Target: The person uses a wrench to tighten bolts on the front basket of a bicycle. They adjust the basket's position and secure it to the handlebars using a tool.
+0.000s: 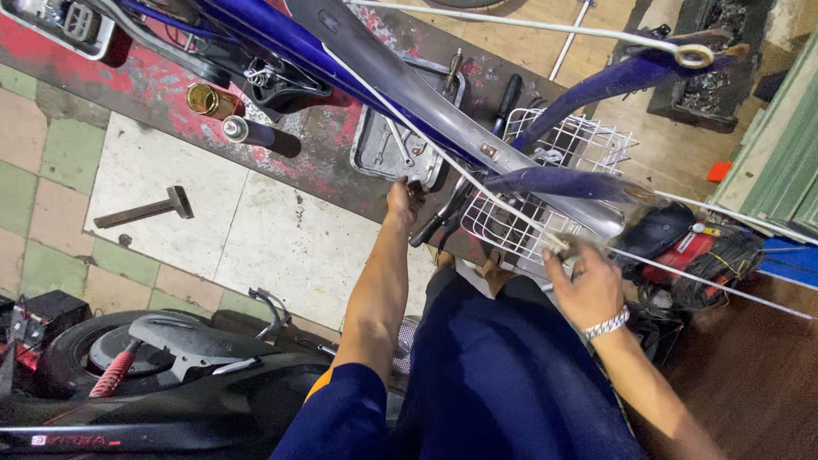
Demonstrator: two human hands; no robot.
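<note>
I look down past a blue bicycle frame (pixel 281 38) with a chrome mudguard (pixel 443 119). My left hand (pixel 400 198) reaches down to the near edge of a grey metal tool tray (pixel 375 158) on the floor, fingers curled; whether they hold anything is hidden. My right hand (pixel 584 285), with a metal bracelet, is closed around a white cable (pixel 724 285) near the end of its housing, beside a white wire basket (pixel 567 140). The cable runs from the frame past my hand toward the right.
A hammer (pixel 146 209) lies on the pale floor slab at left. Two spray cans (pixel 247 130) lie near the red-stained strip. A black scooter (pixel 153 375) stands at bottom left. A red and black battery pack (pixel 686 247) sits at right, a green shutter (pixel 780 162) beyond.
</note>
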